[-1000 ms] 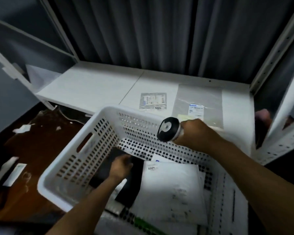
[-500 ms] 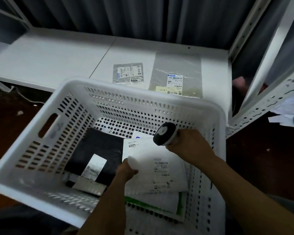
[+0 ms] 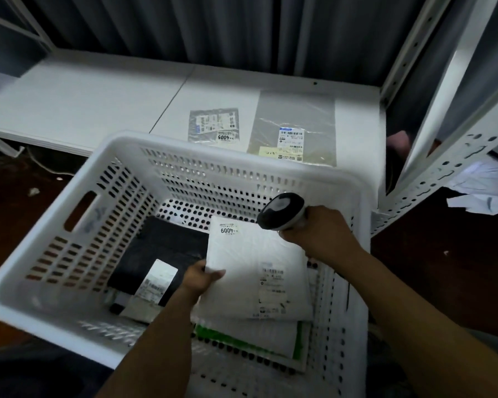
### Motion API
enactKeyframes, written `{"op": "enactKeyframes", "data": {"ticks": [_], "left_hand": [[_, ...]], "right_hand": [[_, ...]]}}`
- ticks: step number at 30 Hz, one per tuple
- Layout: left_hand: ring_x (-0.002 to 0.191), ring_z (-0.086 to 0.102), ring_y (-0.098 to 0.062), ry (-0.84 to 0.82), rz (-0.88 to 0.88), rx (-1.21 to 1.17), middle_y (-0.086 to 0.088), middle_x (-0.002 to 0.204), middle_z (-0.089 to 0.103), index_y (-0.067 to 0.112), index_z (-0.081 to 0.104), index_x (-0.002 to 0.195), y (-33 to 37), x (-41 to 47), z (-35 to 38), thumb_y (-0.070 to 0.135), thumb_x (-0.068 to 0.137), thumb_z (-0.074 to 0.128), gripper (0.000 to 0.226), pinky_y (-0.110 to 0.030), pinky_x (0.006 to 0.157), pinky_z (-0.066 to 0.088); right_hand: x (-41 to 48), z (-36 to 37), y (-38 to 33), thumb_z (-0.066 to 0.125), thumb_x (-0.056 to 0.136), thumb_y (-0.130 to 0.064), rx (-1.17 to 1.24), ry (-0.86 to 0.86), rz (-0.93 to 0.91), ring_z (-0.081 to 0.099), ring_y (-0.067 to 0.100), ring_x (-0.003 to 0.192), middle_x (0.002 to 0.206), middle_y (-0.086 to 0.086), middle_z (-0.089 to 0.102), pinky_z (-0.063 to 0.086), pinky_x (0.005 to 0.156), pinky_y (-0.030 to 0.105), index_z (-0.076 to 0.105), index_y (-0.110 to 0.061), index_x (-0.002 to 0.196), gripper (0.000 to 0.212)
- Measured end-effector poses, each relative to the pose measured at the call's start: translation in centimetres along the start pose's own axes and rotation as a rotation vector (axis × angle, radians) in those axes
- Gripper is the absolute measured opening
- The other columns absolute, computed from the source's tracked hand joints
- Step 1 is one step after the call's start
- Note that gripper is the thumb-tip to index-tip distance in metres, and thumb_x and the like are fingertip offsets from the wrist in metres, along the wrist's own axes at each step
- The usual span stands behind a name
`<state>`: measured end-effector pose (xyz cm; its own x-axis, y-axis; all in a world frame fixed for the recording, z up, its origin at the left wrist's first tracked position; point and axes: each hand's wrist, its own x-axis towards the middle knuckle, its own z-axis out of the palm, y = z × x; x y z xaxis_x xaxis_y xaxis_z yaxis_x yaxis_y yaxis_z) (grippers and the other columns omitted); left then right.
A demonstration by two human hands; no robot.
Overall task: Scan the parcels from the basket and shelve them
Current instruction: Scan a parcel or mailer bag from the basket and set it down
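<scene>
A white perforated basket (image 3: 78,225) fills the middle of the view. Inside it my left hand (image 3: 200,278) pinches the left edge of a white padded parcel (image 3: 256,271) labelled 4009, lifted a little above the others. My right hand (image 3: 318,234) grips a barcode scanner (image 3: 281,211) whose dark head hangs over the parcel's top right corner. A black parcel (image 3: 158,254) with a white label lies flat at the basket's left. A white parcel with a green edge (image 3: 250,338) lies under the lifted one.
A low white shelf (image 3: 98,99) runs behind the basket. On it lie a small clear bag (image 3: 213,126) labelled 4005 and a larger clear bag (image 3: 295,127). A white slotted rack upright (image 3: 443,156) stands at the right. Crumpled paper (image 3: 477,191) lies on the dark floor.
My left hand left the black parcel, took the white parcel's edge and raised it. My right hand brought the scanner down over the basket. The view tilted down and to the right.
</scene>
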<state>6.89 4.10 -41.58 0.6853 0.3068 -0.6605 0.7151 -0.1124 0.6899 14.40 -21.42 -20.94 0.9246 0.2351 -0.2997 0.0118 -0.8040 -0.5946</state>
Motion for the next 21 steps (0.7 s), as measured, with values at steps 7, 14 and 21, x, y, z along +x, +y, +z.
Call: {"op": "enactKeyframes", "data": {"ticks": [7, 14, 21], "left_hand": [[0.094, 0.060, -0.029, -0.084, 0.230, 0.026, -0.019, 0.104, 0.066, 0.001, 0.061, 0.113, 3.4, -5.0, -2.0, 0.006, 0.077, 0.072, 0.038, -0.042, 0.082, 0.049], [0.087, 0.063, -0.021, 0.123, 0.431, -0.042, -0.005, 0.099, 0.070, 0.012, 0.063, 0.110, 6.5, -12.2, -7.5, -0.009, 0.088, 0.058, 0.031, -0.032, 0.080, 0.051], [0.079, 0.063, -0.004, 0.340, 0.581, -0.167, 0.014, 0.092, 0.067, 0.026, 0.061, 0.104, 8.1, -17.0, -10.5, -0.004, 0.092, 0.055, 0.033, -0.025, 0.070, 0.049]], "right_hand": [[-2.9, -4.2, -3.4, 0.072, 0.083, -0.031, 0.118, -0.012, -0.017, 0.059, 0.011, 0.052, 0.063, 0.002, 0.065, 0.040, 0.045, 0.010, 0.065, -0.011, 0.076, 0.023], [-6.3, -7.9, -6.0, 0.081, 0.073, -0.025, 0.222, 0.059, -0.118, 0.054, 0.008, 0.045, 0.050, -0.007, 0.059, 0.048, 0.055, 0.029, 0.068, -0.011, 0.079, 0.020], [-7.8, -7.9, -6.5, 0.077, 0.078, -0.021, 0.348, 0.025, -0.065, 0.059, 0.022, 0.048, 0.053, 0.008, 0.062, 0.051, 0.052, 0.032, 0.069, -0.009, 0.084, 0.015]]}}
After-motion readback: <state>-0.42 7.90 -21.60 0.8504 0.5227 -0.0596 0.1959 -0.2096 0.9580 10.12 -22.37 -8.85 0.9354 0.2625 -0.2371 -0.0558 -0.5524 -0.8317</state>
